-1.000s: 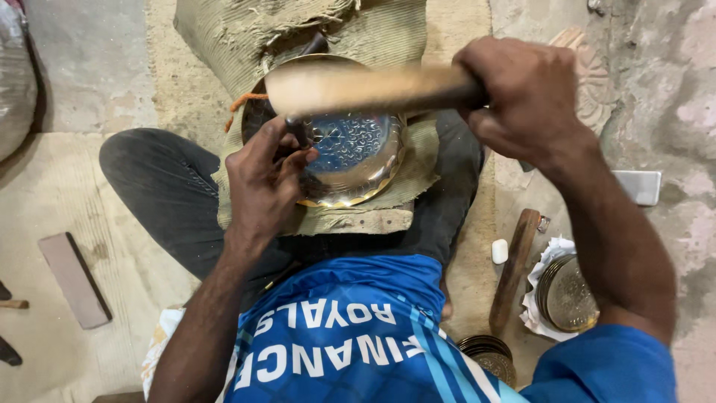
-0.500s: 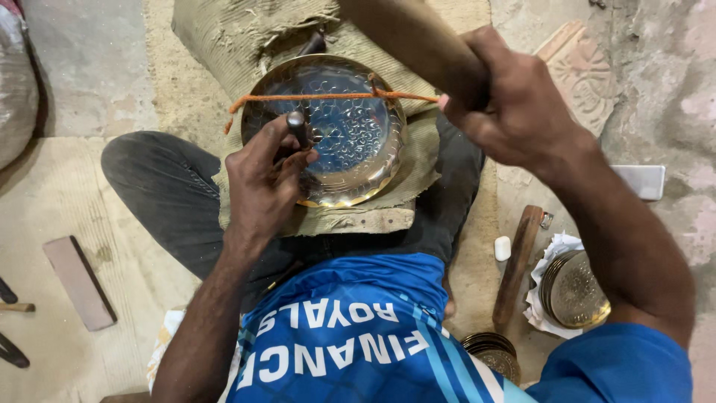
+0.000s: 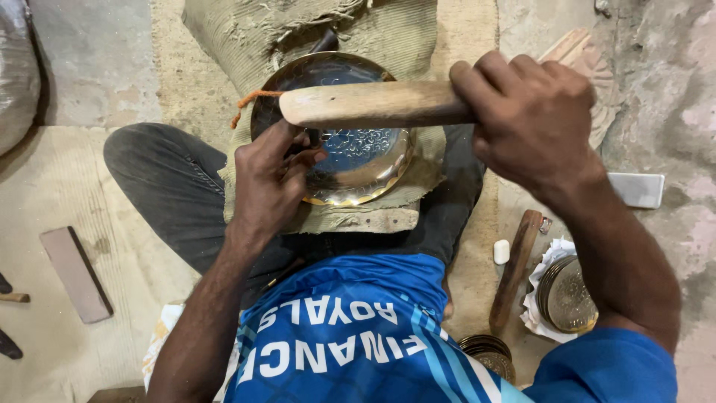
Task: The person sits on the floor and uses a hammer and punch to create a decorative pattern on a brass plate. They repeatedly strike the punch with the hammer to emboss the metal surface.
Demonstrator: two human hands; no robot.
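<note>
L hand [image 3: 272,183] pinches a small dark punch, fingers [image 3: 302,153] closed on it, tip on the engraved metal plate [image 3: 358,160], which sits on burlap padding [image 3: 358,213] in the person's lap. R hand [image 3: 533,119], fingers wrapped tight round a wooden mallet [image 3: 373,104], holds it level just above plate. More metal plates [image 3: 570,295] on paper lie on the floor at far R.

Flat brown block [image 3: 75,273] at left edge on floor. White phone [image 3: 636,189] at right. Wooden stick [image 3: 514,270] lower right, small white piece [image 3: 501,251] just beside. Stacked brass plates [image 3: 568,295] on paper, lower right. Sack [image 3: 18,71] upper left.
</note>
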